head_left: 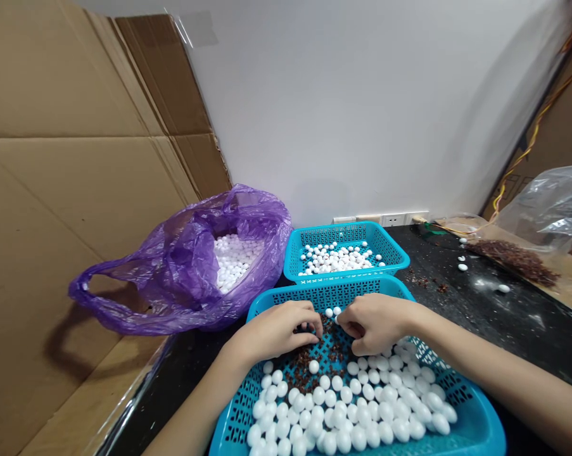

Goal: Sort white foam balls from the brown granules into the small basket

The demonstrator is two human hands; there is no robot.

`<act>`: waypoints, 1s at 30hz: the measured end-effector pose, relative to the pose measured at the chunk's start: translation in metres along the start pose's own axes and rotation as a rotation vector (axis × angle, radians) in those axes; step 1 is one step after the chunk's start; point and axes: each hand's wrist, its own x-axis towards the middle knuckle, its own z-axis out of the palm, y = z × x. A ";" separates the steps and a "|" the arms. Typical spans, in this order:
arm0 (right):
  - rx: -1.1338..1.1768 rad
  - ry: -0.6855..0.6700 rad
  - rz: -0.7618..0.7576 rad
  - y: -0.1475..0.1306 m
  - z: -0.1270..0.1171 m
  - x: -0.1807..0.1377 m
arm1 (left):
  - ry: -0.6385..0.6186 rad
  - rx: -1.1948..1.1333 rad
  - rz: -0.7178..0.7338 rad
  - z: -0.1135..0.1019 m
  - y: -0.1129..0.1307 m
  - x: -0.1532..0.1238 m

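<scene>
A blue perforated basket (476, 418) sits close to me, holding several white balls (362, 411) and a patch of small brown bits (309, 364). Both my hands are inside its far end. My left hand (279, 329) has its fingers curled down into the brown bits. My right hand (374, 323) is curled too, fingers pinched together near two white balls (333, 311) at the far wall. What either hand holds is hidden by the fingers.
A second blue basket (390, 244) with white balls stands behind. A purple plastic bag (181, 266) of white balls lies at the left, by cardboard sheets (76, 158). A clear bag with brown bits (523, 259) and loose balls (462, 266) are at the right on the black counter.
</scene>
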 end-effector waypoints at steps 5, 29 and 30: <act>0.006 0.000 0.005 0.000 0.001 0.000 | 0.002 -0.017 -0.023 0.001 -0.002 0.000; 0.003 -0.010 -0.020 0.002 0.003 0.001 | 0.009 -0.003 -0.012 0.004 -0.006 -0.001; 0.004 -0.014 -0.024 0.003 0.003 0.001 | 0.011 -0.001 -0.021 0.004 -0.005 -0.001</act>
